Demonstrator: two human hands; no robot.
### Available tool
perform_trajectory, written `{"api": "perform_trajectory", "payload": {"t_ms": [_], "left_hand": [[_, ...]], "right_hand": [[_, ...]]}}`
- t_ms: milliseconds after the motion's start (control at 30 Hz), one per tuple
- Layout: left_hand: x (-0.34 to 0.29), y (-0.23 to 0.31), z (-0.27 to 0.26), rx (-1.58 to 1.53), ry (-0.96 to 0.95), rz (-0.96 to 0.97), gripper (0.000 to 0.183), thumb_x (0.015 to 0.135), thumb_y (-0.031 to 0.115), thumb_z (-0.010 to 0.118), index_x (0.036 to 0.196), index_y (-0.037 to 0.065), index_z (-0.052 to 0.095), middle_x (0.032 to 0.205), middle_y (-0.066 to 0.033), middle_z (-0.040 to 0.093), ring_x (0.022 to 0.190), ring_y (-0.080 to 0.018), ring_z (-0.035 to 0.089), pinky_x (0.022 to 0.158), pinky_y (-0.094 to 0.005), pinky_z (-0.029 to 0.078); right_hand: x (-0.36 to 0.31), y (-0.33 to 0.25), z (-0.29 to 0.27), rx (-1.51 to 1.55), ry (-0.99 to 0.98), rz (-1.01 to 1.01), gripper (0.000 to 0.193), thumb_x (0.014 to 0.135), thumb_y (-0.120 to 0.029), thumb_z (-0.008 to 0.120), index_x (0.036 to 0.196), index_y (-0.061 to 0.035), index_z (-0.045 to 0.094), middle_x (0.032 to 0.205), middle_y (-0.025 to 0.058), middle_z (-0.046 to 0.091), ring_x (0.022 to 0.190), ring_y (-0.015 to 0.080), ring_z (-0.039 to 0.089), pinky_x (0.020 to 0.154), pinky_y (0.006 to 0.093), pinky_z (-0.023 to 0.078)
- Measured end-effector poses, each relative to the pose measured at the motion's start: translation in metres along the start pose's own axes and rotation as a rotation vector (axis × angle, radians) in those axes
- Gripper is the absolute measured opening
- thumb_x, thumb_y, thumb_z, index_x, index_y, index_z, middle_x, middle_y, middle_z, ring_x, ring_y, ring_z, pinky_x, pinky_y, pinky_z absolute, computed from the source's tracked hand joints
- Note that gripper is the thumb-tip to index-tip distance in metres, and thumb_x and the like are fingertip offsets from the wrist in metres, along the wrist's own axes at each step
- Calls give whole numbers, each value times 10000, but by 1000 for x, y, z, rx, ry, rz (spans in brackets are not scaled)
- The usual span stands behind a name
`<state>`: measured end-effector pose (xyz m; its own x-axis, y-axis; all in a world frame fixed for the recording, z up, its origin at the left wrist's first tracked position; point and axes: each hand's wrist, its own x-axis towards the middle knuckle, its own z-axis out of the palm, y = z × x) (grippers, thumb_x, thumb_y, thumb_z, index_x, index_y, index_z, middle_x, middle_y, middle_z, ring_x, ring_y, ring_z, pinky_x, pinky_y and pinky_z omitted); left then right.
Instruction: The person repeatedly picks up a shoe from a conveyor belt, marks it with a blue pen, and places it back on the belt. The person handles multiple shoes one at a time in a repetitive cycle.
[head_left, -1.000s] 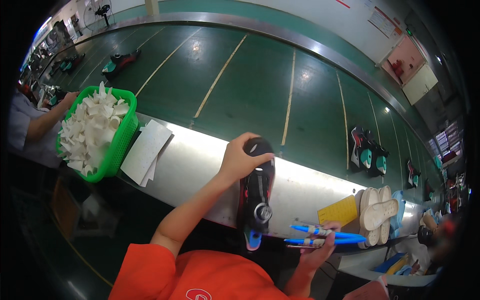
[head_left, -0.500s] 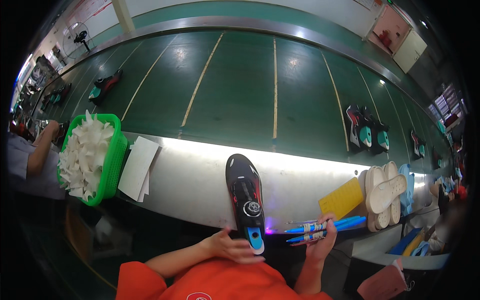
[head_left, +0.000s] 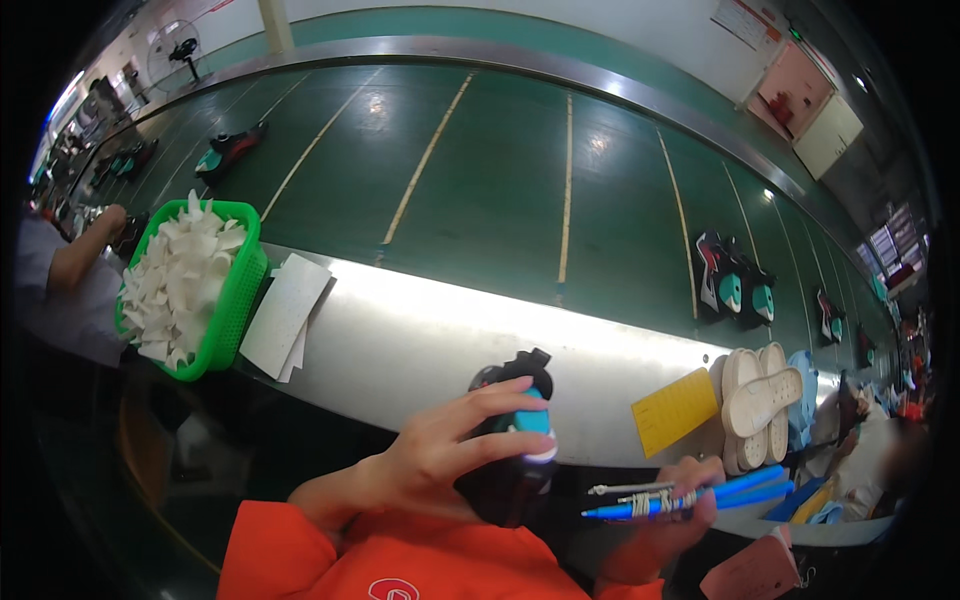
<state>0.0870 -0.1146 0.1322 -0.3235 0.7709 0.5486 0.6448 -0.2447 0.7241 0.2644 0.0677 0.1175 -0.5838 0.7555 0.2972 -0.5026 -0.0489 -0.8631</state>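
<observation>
My left hand point(head_left: 450, 445) grips a black sports shoe point(head_left: 512, 440) with a light blue heel patch, holding it up close to my chest over the near edge of the steel ledge point(head_left: 420, 335). My right hand point(head_left: 680, 500) is closed around a bundle of blue pens and a metal tool point(head_left: 690, 492) that point to the right. Both forearms come out of orange sleeves at the bottom of the view.
A green basket point(head_left: 235, 300) full of white cut pieces and a stack of white sheets point(head_left: 285, 315) sit at left. A yellow card point(head_left: 675, 410) and pale insoles point(head_left: 760, 400) lie at right. Shoes point(head_left: 730, 280) ride the green conveyor point(head_left: 500, 180). Another person's arm point(head_left: 80, 255) works at far left.
The shoe has gone from lying flat on the ledge to being lifted toward me in my left hand. My right hand keeps the pens.
</observation>
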Motion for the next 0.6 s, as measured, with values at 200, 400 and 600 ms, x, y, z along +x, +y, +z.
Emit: {"api": "perform_trajectory", "payload": {"t_ms": [200,400,600], "left_hand": [[4,10,3,27,44,-80,612,581,166,797,1134,125,538,1198,-159,489,1139,-376,486,896,-418,448],[9,11,2,10,52,-118,611,563,136,805,1116,108,548,1203,-159,489,1154,-379,474,911,-410,437],[11,9,0,-12,56,-123,621,539,126,820,1103,93,561,1202,-162,497,1169,-385,463,931,-413,425]], "right_hand": [[-6,-9,47,18,-66,-237,310,873,-270,509,688,-64,369,568,8,346,442,47,292,425,179,259],[-3,1,51,-25,-100,-317,308,869,-275,514,691,-55,395,562,8,354,448,49,301,436,184,266],[-1,2,55,-51,-127,-308,320,870,-298,515,687,-60,404,550,3,362,443,54,311,437,193,263]]}}
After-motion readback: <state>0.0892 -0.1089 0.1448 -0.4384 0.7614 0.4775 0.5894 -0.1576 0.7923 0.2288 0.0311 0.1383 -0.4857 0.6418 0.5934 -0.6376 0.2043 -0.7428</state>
